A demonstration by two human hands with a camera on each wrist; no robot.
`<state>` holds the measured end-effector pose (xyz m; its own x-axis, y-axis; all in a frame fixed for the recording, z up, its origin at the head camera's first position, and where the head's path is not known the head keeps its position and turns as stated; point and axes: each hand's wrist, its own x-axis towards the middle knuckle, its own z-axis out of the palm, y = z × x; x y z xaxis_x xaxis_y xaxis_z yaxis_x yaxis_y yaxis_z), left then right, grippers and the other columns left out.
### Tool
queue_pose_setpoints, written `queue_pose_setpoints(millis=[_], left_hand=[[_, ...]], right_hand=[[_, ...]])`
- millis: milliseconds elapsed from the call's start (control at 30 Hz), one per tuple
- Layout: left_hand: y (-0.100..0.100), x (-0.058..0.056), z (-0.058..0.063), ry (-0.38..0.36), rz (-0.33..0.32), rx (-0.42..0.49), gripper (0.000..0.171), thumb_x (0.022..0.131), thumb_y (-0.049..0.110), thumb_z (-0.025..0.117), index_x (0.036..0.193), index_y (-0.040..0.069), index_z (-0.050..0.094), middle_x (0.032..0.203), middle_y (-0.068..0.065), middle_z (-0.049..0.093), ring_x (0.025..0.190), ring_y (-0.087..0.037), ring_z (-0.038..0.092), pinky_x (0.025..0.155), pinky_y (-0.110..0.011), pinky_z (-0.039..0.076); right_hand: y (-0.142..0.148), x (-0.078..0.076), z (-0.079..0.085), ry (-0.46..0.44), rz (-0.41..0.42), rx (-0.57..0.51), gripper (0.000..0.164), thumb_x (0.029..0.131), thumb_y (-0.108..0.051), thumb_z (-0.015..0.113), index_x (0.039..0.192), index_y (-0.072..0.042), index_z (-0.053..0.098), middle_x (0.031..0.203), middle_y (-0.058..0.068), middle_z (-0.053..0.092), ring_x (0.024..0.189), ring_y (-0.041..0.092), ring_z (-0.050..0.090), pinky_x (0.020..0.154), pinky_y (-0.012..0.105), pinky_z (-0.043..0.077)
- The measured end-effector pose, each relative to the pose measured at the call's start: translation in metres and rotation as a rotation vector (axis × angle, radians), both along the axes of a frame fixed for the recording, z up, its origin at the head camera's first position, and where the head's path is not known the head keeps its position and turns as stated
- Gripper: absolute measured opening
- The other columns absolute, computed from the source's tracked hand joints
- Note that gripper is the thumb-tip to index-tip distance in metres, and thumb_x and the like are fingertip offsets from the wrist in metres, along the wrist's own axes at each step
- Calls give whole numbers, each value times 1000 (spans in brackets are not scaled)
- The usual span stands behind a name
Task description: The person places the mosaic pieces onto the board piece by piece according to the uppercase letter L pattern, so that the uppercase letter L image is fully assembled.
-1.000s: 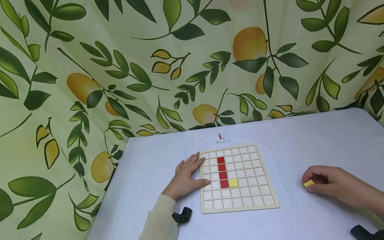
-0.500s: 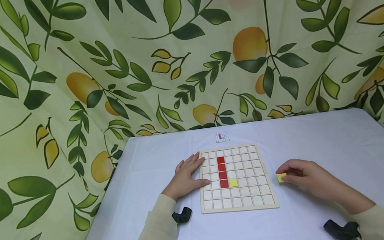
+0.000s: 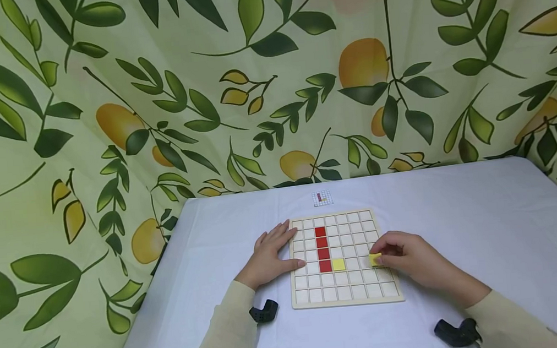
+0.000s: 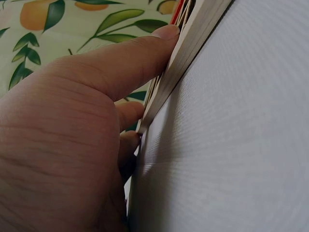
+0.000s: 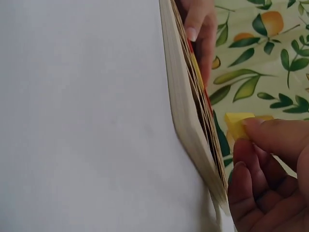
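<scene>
A wooden grid board [image 3: 349, 302] with square cells lies on the white table. Red square tiles [image 3: 323, 254] form a column in its left part, and one yellow tile [image 3: 338, 265] sits right of the lowest red one. My left hand [image 3: 268, 256] rests on the board's left edge, fingers spread, the thumb [image 4: 140, 55] lying over the rim. Between thumb and fingertips my right hand [image 3: 412, 255] pinches another yellow tile [image 5: 237, 123], held above the board's right-hand cells. The other fingers of that hand are curled.
A small printed grid card [image 3: 322, 198] with a red and yellow pattern lies behind the board. Black devices are on both wrists, the left one [image 3: 264, 311] beside the board's lower left corner. A leaf-patterned curtain [image 3: 251, 88] hangs behind the table [image 3: 485, 205].
My right hand has moved left with the yellow tile, from the tablecloth right of the board to over its right side. The left hand has stayed in place.
</scene>
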<state>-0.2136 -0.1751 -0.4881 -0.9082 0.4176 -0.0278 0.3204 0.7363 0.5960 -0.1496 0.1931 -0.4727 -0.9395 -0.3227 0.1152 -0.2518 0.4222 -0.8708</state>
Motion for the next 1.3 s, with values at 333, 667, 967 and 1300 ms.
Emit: queue_pose_setpoints(millis=[333, 667, 967, 1300], left_hand=[[0, 1, 0, 3, -9, 11, 94, 88, 61, 84, 166, 20, 50, 178, 6, 26, 164, -17, 15, 130, -52, 3], [2, -1, -2, -1, 0, -3, 94, 88, 61, 84, 167, 22, 49, 178, 7, 26, 164, -16, 14, 130, -51, 3], [5, -2, -1, -10, -7, 10, 93, 88, 60, 84, 166, 22, 50, 178, 6, 27, 164, -18, 15, 130, -52, 3], [3, -3, -5, -14, 4, -1, 94, 88, 58, 85, 166, 19, 50, 178, 4, 27, 164, -19, 15, 130, -52, 4]], right_hand=[[-33, -5, -1, -59, 3, -3, 13, 97, -6, 84, 101, -14, 75, 91, -1, 66, 85, 22, 61, 72, 27, 53], [-45, -4, -2, -44, -17, 59, 16, 96, -7, 85, 94, -17, 73, 86, -5, 65, 82, 19, 61, 71, 27, 52], [-45, -3, -4, 5, -47, 135, 11, 97, -6, 84, 96, -16, 79, 97, -4, 60, 85, 17, 57, 70, 27, 51], [-43, -4, -7, 17, 32, 186, 16, 98, -11, 83, 114, -12, 84, 104, -3, 56, 88, 18, 55, 70, 28, 49]])
